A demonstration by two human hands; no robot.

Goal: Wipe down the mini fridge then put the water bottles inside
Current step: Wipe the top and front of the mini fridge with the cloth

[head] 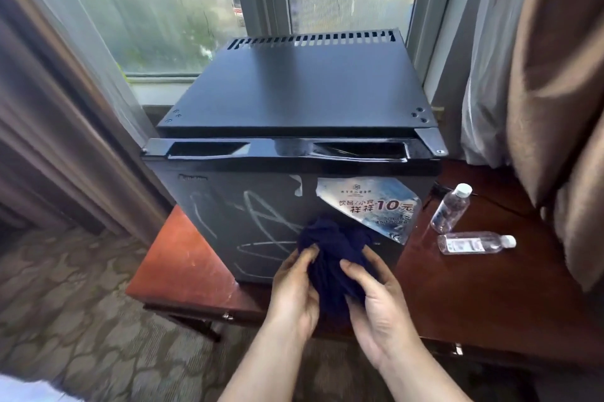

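A black mini fridge [294, 97] stands on a reddish wooden table [183, 257], its door shut. White scribble marks [258, 222] cross the door front, and a torn blue-white sticker [369, 202] peels at the upper right. A bunched dark blue cloth [333, 248] is held in front of the door by both hands: my left hand [294, 290] grips its left side, my right hand [379, 303] its right. Two clear water bottles with white caps are on the table right of the fridge, one leaning upright [451, 208], one lying flat [474, 243].
A window with sheer curtains is behind the fridge. Brown drapes [555, 74] hang close on the right, above the bottles, and on the left. A black cable runs along the table behind the bottles. Patterned carpet [81, 320] lies below left.
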